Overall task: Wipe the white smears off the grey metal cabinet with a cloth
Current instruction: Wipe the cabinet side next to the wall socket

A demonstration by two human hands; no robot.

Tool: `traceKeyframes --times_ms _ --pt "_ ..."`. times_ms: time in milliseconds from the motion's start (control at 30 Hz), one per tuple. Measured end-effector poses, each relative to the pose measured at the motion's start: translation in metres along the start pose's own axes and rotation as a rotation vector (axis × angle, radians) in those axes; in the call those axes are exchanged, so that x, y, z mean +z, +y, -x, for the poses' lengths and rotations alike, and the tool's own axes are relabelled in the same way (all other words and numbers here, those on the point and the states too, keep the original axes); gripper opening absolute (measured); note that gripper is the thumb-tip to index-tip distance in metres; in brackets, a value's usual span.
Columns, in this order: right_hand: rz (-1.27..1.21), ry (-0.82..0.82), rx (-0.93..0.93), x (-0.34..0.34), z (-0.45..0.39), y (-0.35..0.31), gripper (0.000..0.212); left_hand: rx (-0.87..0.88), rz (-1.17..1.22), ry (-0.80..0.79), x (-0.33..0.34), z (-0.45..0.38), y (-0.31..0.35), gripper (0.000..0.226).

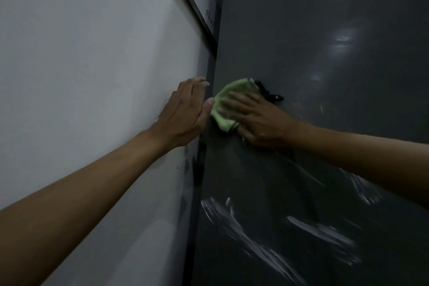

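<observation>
The grey metal cabinet (313, 30) fills the right half of the view. White smears (255, 239) streak its lower part, with more white smears (362, 188) under my right forearm. My right hand (257, 118) lies flat on a green cloth (225, 104), pressing it against the cabinet's face near its left edge. A dark part of the cloth (271, 95) sticks out past my fingers. My left hand (185, 114) rests flat on the white wall, its fingers at the cabinet's corner, its thumb touching the cloth.
A white wall (81, 53) fills the left half. A dark frame strip (192, 7) with a white board behind it runs diagonally at the top. The cabinet's narrow side edge (197, 193) meets the wall.
</observation>
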State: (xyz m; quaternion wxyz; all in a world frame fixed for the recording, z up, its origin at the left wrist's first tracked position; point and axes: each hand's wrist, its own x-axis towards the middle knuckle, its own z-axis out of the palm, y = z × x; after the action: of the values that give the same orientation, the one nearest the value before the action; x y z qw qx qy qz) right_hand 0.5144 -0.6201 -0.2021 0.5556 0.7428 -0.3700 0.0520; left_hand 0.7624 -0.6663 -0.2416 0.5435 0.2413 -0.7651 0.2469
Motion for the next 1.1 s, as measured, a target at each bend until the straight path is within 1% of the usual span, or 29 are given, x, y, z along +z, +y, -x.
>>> traceKeyframes --times_ms 67,100,133,200,267,333,400,467,533,600,667,800,900,1000,1100 --pt "0.043 -0.138 -0.191 0.005 0.002 -0.002 0.058 -0.005 -0.005 -0.018 0.000 0.000 0.001 0.053" --pt "0.068 -0.186 -0.248 0.002 -0.001 0.003 0.059 0.001 -0.005 -0.025 0.001 0.000 0.001 0.054" --pt "0.081 -0.203 -0.266 -0.003 -0.005 0.011 0.060 0.012 -0.004 -0.032 0.003 0.001 0.002 0.054" --pt "0.091 -0.170 -0.188 -0.013 -0.016 0.025 0.062 0.042 -0.006 -0.044 0.006 0.002 0.004 0.055" --pt "0.079 -0.102 -0.037 -0.017 -0.023 0.026 0.060 0.061 -0.002 -0.044 0.007 0.002 0.006 0.053" --pt "0.061 -0.042 0.087 -0.012 -0.024 0.014 0.060 0.061 0.009 -0.038 0.006 0.000 0.007 0.050" --pt "0.048 0.002 0.156 -0.004 -0.018 -0.003 0.062 0.053 0.008 -0.036 0.004 -0.001 0.008 0.051" --pt "0.041 0.011 0.141 0.000 -0.006 -0.012 0.062 0.053 -0.016 -0.060 0.002 -0.002 0.011 0.058" --pt "0.059 -0.026 0.066 0.003 0.008 -0.014 0.062 0.070 -0.033 -0.089 0.002 -0.002 0.014 0.063" --pt "0.070 -0.053 0.004 0.001 0.023 -0.007 0.061 0.079 -0.041 -0.093 0.001 -0.002 0.013 0.063" --pt "0.065 -0.023 0.006 -0.005 0.036 0.006 0.059 0.075 -0.041 -0.092 0.000 -0.002 0.012 0.063" --pt "0.055 0.103 0.143 -0.020 0.058 0.035 0.059 0.061 -0.030 -0.110 -0.002 0.001 0.011 0.064" --pt "0.074 0.193 0.334 -0.030 0.070 0.052 0.062 0.075 -0.027 -0.123 0.001 0.006 0.014 0.064" --pt "0.041 0.258 0.585 -0.031 0.067 0.043 0.062 0.072 -0.007 -0.135 0.007 0.012 0.017 0.064" --pt "0.018 0.307 0.711 -0.022 0.053 0.020 0.063 0.076 0.000 -0.152 0.014 0.017 0.017 0.063"
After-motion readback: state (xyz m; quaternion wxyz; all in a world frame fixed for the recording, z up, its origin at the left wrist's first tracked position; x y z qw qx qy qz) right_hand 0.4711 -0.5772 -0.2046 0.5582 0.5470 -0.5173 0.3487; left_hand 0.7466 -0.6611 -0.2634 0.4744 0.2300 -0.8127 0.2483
